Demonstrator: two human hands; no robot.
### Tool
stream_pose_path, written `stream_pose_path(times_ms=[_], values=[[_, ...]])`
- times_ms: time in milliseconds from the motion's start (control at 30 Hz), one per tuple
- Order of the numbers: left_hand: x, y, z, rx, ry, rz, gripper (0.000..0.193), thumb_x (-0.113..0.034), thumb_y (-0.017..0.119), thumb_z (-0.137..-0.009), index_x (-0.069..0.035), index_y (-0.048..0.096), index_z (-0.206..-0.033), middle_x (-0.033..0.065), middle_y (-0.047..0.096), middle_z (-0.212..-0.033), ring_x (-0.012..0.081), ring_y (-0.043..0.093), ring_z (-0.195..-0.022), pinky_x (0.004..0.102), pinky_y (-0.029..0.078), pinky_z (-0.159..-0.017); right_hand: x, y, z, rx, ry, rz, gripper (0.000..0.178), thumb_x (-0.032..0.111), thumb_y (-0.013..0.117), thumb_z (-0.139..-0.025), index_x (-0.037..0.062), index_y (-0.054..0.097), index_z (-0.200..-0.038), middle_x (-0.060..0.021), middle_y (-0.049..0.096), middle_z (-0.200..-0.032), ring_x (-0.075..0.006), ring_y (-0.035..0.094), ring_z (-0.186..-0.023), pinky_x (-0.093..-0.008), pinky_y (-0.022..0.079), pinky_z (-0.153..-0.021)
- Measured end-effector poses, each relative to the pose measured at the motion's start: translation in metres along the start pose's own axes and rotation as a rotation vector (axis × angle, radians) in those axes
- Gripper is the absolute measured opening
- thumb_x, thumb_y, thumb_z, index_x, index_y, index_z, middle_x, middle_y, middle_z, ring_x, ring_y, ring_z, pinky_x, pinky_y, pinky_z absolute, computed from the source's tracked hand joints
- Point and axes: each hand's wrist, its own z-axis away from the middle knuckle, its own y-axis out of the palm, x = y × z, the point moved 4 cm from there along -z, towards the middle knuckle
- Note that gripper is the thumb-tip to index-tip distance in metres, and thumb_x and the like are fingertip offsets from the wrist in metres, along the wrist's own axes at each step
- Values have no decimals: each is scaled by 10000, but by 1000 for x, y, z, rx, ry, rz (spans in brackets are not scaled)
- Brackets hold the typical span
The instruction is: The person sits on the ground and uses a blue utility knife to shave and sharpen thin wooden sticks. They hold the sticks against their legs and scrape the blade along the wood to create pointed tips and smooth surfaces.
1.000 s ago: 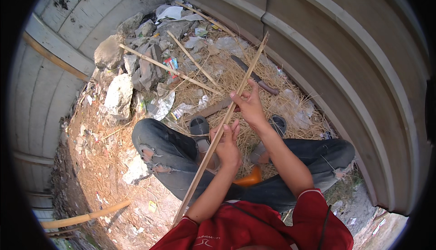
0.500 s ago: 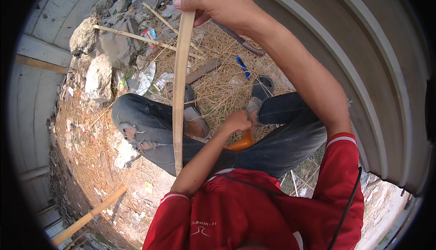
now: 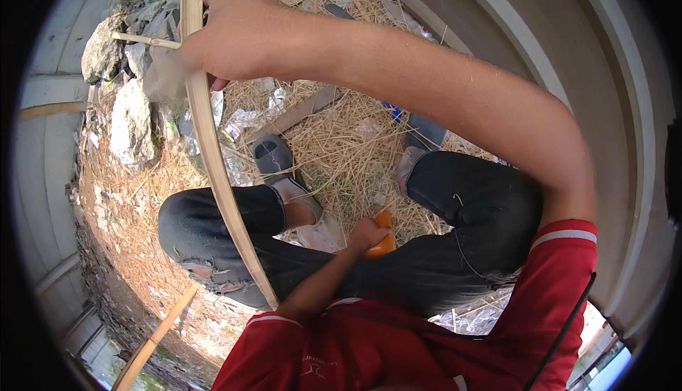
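Observation:
A long flat bamboo strip point(image 3: 222, 178) slants from the top edge down to my left upper arm. My right hand point(image 3: 231, 32) reaches far up and to the left, closed round the strip's upper part. Its fingers are partly behind the strip. Between my bent legs, low in the middle, my left hand point(image 3: 368, 233) is closed on an orange handle-like piece point(image 3: 383, 236). Whatever it belongs to is hidden by hand and leg. The strip's lower end lies by my left elbow, across my left thigh.
Dry straw point(image 3: 334, 142) covers the ground between my sandalled feet, with a wooden board point(image 3: 302, 114) and a blue object point(image 3: 394, 111). Rocks point(image 3: 131, 124) and litter lie at left. A bamboo pole point(image 3: 156, 338) sticks out lower left. A curved ribbed metal wall point(image 3: 618, 106) stands at right.
My right hand has swung left and slightly down, carrying the upper part of the bamboo strip, which now leans left. My left hand stays at the orange piece, and my knees have spread a little.

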Motion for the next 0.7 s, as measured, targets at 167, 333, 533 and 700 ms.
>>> stream_pose_path(times_ms=[167,333,533,700], values=[[0,6,2,22,-65,309,575,-516,795,-744,16,764,-958,246,730,-835,387,734,-836,447,571,-780,-78,-15,-27,-83,-42,-132,517,181,687,-806,-114,528,-1200,-272,677,-920,-378,703,-886,-436,556,-847],[-10,0,-8,69,-94,334,529,-455,808,-742,13,755,-982,246,726,-834,368,737,-822,443,572,-766,-155,-43,-56,-238,71,-192,657,177,654,-819,-48,416,-1388,-288,668,-920,-399,697,-864,-457,552,-842],[-58,-35,-16,130,-145,496,481,-384,792,-758,25,731,-1005,244,724,-856,354,733,-808,433,564,-736,-158,-52,-112,-33,125,-273,507,164,655,-805,-125,464,-1176,-269,641,-800,-414,683,-755,-490,548,-760],[-115,-47,-12,110,-95,567,451,-355,762,-793,25,711,-1031,232,722,-836,357,731,-795,430,559,-729,-124,-27,-142,179,170,-350,446,150,658,-795,-165,475,-1052,-280,638,-790,-429,685,-757,-477,557,-704]])
